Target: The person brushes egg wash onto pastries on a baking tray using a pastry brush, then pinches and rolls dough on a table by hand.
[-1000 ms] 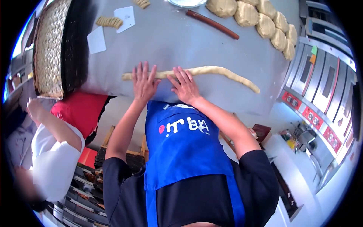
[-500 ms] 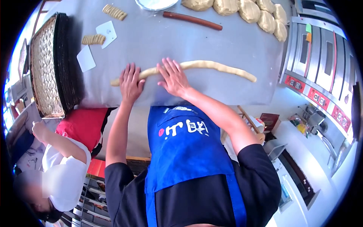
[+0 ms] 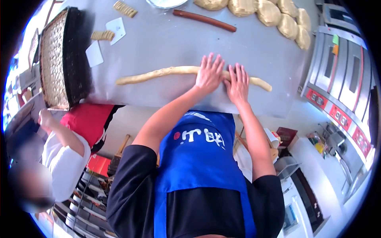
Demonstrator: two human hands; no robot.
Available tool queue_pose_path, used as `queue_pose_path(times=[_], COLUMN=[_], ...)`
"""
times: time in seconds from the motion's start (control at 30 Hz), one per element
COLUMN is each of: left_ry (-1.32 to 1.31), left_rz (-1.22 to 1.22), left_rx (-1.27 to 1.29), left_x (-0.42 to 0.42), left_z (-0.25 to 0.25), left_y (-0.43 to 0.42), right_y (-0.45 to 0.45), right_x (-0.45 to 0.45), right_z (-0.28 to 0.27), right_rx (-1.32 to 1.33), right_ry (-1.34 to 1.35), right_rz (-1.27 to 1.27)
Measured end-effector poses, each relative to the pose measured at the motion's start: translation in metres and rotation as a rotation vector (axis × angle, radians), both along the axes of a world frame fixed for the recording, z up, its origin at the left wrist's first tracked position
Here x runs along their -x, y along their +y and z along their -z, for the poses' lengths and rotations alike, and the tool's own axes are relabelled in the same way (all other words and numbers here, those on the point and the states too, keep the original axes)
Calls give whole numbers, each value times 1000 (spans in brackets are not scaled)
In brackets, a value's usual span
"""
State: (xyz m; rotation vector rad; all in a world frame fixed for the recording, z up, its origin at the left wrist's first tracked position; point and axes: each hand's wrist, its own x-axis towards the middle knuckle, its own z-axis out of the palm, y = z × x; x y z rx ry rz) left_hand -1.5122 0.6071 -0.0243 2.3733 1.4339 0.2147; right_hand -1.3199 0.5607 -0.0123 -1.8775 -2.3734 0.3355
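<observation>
A long, thin rope of pale dough (image 3: 158, 72) lies across the metal worktop (image 3: 158, 49), bowed slightly and running from left to right. My left hand (image 3: 210, 74) rests palm down on it, right of its middle, fingers outstretched. Beside it, closer to the rope's right end, my right hand (image 3: 237, 84) also lies flat on the dough with the fingers spread. The two hands nearly meet, hiding short stretches of the rope beneath them. Beyond them lies a brown wooden rolling pin (image 3: 204, 20).
Large dough lumps (image 3: 270, 12) sit at the back right. At left are white scrapers (image 3: 94, 54), sliced dough pieces (image 3: 102, 35) and a dark-edged tray (image 3: 53, 59) of small rounds. A bowl (image 3: 166, 3) stands at the back, ovens (image 3: 345, 71) at right. A co-worker (image 3: 65, 158) is at lower left.
Both hands have moved right along the dough rope, from its left and middle parts to its right part, and are now closer together. The camera view has shifted slightly.
</observation>
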Motion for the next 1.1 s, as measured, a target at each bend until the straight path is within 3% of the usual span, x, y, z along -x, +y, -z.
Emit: queue_pose_path(times=[0.2, 0.3, 0.43, 0.53, 0.67, 0.73, 0.87, 0.93, 1.07, 1.1], left_ry=[-129, 29, 31, 22, 20, -268, 2, 41, 96, 86], left_rz=[71, 13, -142, -219, -56, 60, -257, -271, -184, -66], left_rx=[-10, -49, -170, -200, -150, 54, -128, -270, -110, -112], left_x=[15, -2, -16, -17, 1, 33, 140, 187, 234, 236], left_z=[15, 2, 16, 21, 9, 9, -17, -19, 14, 23], left_y=[-61, 7, 88, 86, 34, 14, -6, -11, 1, 10], right_y=[-52, 3, 87, 101, 62, 48, 50, 60, 83, 84], right_x=[1, -14, -28, -33, -35, -31, 13, 56, 138, 153], right_z=[-1, 17, 20, 27, 23, 18, -9, -10, 14, 24], right_rx=[2, -99, -164, -172, -134, -190, -167, -140, -40, -55], right_ry=[-36, -34, -20, -45, -53, -75, 138, 249, 215, 104], right_rz=[45, 75, 172, 231, -2, -52, -91, -274, -411, -481])
